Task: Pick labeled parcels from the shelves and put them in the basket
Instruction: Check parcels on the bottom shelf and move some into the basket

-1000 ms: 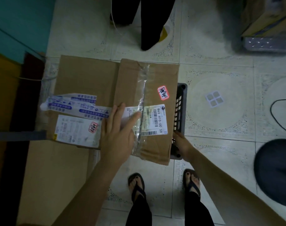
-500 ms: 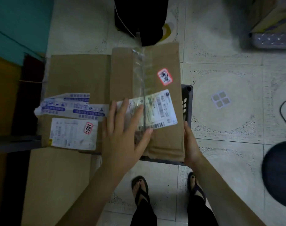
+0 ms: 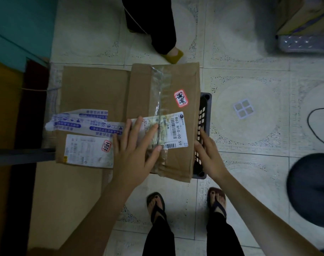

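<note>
Atop the black basket (image 3: 205, 115) lay a taped parcel (image 3: 177, 78), hiding most of it; left grip (image 3: 135, 150) pressed flat on its label (image 3: 176, 130), right grip (image 3: 208, 156) straight-fingered against its edge; a larger carton (image 3: 94, 93) adjoined.

Brown cardboard parcel (image 3: 177, 80) with clear glossy tape (image 3: 158, 85); its label (image 3: 176, 130) white, black print; sticker (image 3: 181, 98) white, red-bordered. Dark grey basket (image 3: 206, 115), gridded wall. Pale floor (image 3: 268, 89) tiles, speckled ring pattern.
</note>
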Action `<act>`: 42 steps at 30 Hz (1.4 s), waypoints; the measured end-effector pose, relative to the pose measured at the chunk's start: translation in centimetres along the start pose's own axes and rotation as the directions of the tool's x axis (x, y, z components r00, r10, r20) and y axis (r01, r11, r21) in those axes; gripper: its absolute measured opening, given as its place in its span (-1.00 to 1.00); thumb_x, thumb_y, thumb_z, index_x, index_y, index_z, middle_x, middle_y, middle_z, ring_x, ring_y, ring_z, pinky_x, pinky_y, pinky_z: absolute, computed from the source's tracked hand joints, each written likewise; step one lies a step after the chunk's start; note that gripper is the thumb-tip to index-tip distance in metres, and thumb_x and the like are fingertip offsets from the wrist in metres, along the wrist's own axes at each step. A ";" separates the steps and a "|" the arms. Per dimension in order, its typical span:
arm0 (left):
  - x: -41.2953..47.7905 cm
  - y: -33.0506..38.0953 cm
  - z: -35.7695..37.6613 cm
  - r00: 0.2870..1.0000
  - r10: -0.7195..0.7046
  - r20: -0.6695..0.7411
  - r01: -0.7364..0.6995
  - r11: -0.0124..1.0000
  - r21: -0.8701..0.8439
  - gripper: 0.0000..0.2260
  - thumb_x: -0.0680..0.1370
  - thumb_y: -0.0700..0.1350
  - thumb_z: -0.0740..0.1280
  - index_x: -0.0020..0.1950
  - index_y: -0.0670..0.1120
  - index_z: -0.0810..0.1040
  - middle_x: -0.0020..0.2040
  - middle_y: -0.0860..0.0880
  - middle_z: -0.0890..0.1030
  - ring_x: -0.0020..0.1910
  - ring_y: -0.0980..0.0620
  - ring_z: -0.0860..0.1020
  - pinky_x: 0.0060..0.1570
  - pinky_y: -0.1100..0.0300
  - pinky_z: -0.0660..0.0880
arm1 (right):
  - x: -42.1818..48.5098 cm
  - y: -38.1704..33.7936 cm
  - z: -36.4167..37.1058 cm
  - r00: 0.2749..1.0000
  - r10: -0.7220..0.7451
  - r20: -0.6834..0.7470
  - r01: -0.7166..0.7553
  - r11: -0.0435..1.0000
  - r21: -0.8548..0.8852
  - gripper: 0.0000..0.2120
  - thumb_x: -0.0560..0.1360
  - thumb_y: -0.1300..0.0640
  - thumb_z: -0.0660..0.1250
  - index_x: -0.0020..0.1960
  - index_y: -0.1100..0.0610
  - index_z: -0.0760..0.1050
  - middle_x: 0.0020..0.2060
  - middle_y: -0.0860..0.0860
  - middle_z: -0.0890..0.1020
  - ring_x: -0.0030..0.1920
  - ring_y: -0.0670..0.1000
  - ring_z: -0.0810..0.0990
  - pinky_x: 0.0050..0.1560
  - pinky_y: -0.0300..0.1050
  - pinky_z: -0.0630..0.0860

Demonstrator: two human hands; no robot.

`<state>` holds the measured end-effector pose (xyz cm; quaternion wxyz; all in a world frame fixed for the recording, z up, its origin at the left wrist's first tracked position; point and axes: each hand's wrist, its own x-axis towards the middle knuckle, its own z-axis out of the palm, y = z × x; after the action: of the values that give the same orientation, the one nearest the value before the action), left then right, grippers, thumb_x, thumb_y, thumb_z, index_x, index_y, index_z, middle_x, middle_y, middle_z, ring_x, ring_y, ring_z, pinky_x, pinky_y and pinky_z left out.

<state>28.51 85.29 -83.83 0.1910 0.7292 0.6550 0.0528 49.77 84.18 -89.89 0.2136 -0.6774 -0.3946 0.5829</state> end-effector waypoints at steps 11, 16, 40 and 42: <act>-2.8 1.9 -0.8 0.958 -0.192 -0.212 0.140 0.961 -0.238 -0.55 0.42 0.13 0.33 0.22 -0.08 0.54 0.36 -0.19 0.38 0.34 -0.17 0.32 0.22 0.00 0.37 | -3.9 -6.1 0.2 0.943 -0.260 0.209 0.244 0.965 0.096 -0.23 0.53 0.25 0.25 0.50 -0.07 -0.18 0.32 -0.45 0.26 0.30 -0.37 0.32 0.31 -0.14 0.41; -4.4 0.3 0.3 0.964 -0.221 -0.150 0.210 0.974 -0.085 -0.56 0.41 -0.02 0.45 0.25 -0.11 0.53 0.39 -0.24 0.34 0.37 -0.34 0.26 0.24 -0.19 0.32 | -4.2 -5.2 2.1 0.920 -0.212 0.330 0.186 0.976 0.111 -0.40 0.54 0.14 0.23 0.40 -0.26 0.03 0.13 -0.52 0.39 0.13 -0.42 0.45 0.11 -0.41 0.44; -5.0 -2.0 -2.4 0.968 -0.205 -0.144 0.144 0.926 -0.350 -0.45 0.49 -0.03 0.34 0.44 -0.06 0.28 0.41 -0.19 0.28 0.33 -0.17 0.34 0.31 -0.06 0.32 | -3.9 -6.6 2.9 0.967 -0.232 0.103 0.235 0.972 -0.026 -0.36 0.44 0.01 0.38 0.32 -0.28 0.04 0.26 -0.18 0.41 0.25 -0.18 0.41 0.26 -0.14 0.40; -5.3 -1.7 -2.8 0.968 -0.210 -0.139 0.145 0.917 -0.372 -0.47 0.50 -0.03 0.32 0.45 -0.06 0.28 0.41 -0.18 0.28 0.33 -0.15 0.33 0.30 0.03 0.28 | -4.1 -7.3 2.5 0.956 -0.271 0.110 0.282 0.953 -0.107 -0.37 0.44 -0.02 0.38 0.36 -0.21 0.08 0.30 -0.15 0.39 0.29 -0.17 0.36 0.27 -0.14 0.39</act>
<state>25.30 80.85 -80.92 0.2666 0.6118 0.7121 0.2182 45.26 84.86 -82.43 0.2327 -0.5990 -0.5298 0.5534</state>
